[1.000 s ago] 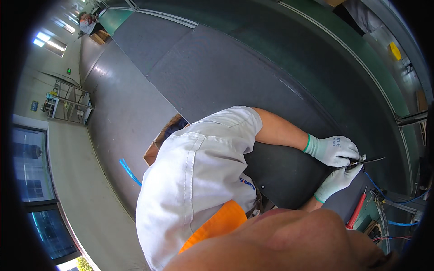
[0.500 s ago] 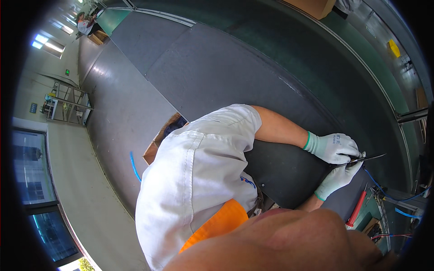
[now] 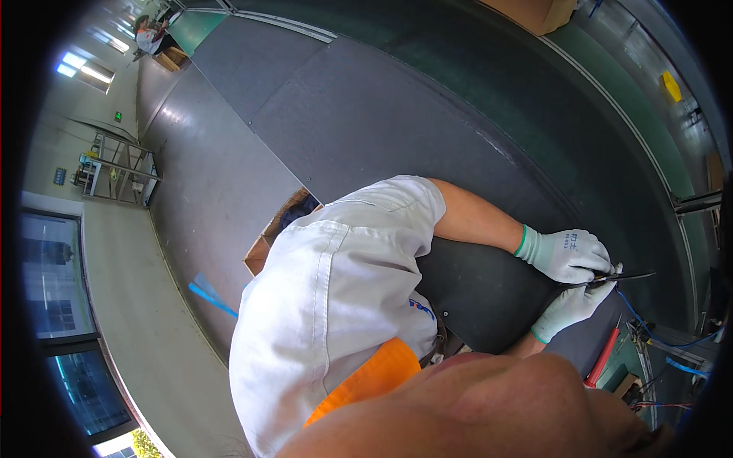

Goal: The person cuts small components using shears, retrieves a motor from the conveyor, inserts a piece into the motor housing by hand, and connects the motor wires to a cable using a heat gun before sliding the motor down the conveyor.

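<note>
My left hand [image 3: 571,256], in a white glove with a green cuff, is closed, its fingertips meeting those of my gloved right hand [image 3: 573,309]. Between them is a thin dark pointed strip [image 3: 637,276], its tip sticking out to the right; its kind is not clear. Both hands pinch at it, and the fingers hide its other end. A blue wire [image 3: 634,311] runs from close beside the right fingertips toward the right edge. Below the hands lies a red-handled tool [image 3: 603,356] with a thin metal tip.
The dark grey worktop [image 3: 382,114] stretches away to the upper left. A cardboard box [image 3: 263,248] stands by my left side. Another carton [image 3: 534,14] sits at the far top. Wires and a metal frame [image 3: 649,366] crowd the lower right. A person [image 3: 149,34] sits far off.
Both hands have shifted slightly downward, and the dark strip sits a little lower and points more level. The blue strip at my left looks wider and has swung to a different angle.
</note>
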Demonstrator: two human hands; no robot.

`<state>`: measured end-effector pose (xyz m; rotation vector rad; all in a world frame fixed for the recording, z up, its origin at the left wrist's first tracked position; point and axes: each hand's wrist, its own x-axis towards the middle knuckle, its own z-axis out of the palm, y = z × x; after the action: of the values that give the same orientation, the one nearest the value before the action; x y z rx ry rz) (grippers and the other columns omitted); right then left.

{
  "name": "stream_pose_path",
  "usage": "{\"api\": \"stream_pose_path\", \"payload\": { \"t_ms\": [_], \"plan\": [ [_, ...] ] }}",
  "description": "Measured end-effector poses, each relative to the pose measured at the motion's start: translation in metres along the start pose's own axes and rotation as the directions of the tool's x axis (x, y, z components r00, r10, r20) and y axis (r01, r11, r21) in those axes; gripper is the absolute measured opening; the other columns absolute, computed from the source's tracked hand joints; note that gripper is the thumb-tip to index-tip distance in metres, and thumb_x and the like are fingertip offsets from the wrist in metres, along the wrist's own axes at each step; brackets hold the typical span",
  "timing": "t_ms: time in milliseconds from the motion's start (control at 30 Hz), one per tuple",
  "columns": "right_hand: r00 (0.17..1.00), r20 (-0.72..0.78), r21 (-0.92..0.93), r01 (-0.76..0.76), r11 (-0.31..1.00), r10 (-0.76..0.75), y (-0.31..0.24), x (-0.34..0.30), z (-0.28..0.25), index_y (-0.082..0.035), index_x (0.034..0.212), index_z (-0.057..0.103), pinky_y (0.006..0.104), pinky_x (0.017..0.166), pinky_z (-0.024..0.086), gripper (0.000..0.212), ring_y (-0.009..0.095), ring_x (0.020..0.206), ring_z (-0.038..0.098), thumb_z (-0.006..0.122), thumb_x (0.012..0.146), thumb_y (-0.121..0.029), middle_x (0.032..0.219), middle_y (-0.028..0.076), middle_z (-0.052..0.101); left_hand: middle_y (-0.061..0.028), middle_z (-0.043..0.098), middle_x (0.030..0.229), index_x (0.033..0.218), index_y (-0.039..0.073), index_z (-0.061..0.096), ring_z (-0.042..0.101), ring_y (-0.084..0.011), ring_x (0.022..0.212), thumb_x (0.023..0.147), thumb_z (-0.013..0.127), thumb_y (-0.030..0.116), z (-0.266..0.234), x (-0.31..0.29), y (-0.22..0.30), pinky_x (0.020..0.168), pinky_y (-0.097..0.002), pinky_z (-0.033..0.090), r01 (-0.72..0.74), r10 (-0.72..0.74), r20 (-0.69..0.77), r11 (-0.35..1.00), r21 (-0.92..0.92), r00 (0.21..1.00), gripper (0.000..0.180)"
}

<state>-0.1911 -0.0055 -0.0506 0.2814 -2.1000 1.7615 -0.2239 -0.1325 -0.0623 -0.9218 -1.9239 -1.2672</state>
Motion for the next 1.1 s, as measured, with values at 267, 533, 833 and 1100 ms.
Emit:
{"api": "stream_pose_path", "payload": {
  "t_ms": [267, 533, 833, 1100],
  "plan": [
    [0.999, 0.018, -0.120, -0.037, 0.992, 0.039, -0.011, 0.001, 0.000, 0.003, 0.154, 0.038, 0.0329, 0.113, 0.041, 0.053, 0.021, 0.131, 0.052, 0.053, 0.103, -0.002, 0.150, 0.014, 0.049, -0.0121, 0.067, 0.118, 0.120, 0.005, 0.069, 0.064, -0.0319, 0.105, 0.087, 0.066, 0.015, -0.001, 0.001, -0.001, 0.090, -0.0459, 0.051, 0.036, -0.035, 0.024, 0.999, -0.024, 0.999, 0.035],
    [0.998, 0.048, -0.066, -0.040, 0.997, 0.043, -0.009, 0.001, 0.002, 0.001, 0.156, 0.035, 0.0326, 0.113, 0.040, 0.053, 0.021, 0.132, 0.051, 0.052, 0.106, -0.008, 0.151, 0.014, 0.048, -0.0146, 0.065, 0.126, 0.125, 0.004, 0.067, 0.063, -0.0340, 0.109, 0.087, 0.066, 0.018, -0.001, 0.001, -0.003, 0.095, -0.0453, 0.049, 0.063, -0.061, 0.037, 0.997, -0.055, 0.997, 0.040],
    [0.999, 0.030, -0.055, -0.034, 0.998, 0.036, -0.006, 0.001, -0.001, 0.000, 0.156, 0.036, 0.0318, 0.113, 0.041, 0.053, 0.020, 0.131, 0.052, 0.052, 0.106, -0.007, 0.149, 0.014, 0.050, -0.0172, 0.067, 0.120, 0.124, 0.003, 0.067, 0.064, -0.0356, 0.108, 0.088, 0.064, 0.020, 0.002, 0.002, -0.002, 0.095, -0.0468, 0.050, 0.085, -0.081, 0.041, 0.990, -0.112, 0.996, 0.041],
    [0.997, 0.020, -0.082, -0.069, 0.994, 0.071, -0.007, 0.001, -0.001, 0.000, 0.154, 0.039, 0.0318, 0.111, 0.043, 0.050, 0.019, 0.130, 0.053, 0.051, 0.106, -0.007, 0.147, 0.014, 0.051, -0.0175, 0.067, 0.117, 0.124, 0.002, 0.067, 0.065, -0.0358, 0.104, 0.089, 0.063, 0.021, 0.004, -0.002, -0.003, 0.091, -0.0474, 0.052, 0.157, -0.149, 0.099, 0.984, -0.086, 0.984, 0.040]
  ]
}}
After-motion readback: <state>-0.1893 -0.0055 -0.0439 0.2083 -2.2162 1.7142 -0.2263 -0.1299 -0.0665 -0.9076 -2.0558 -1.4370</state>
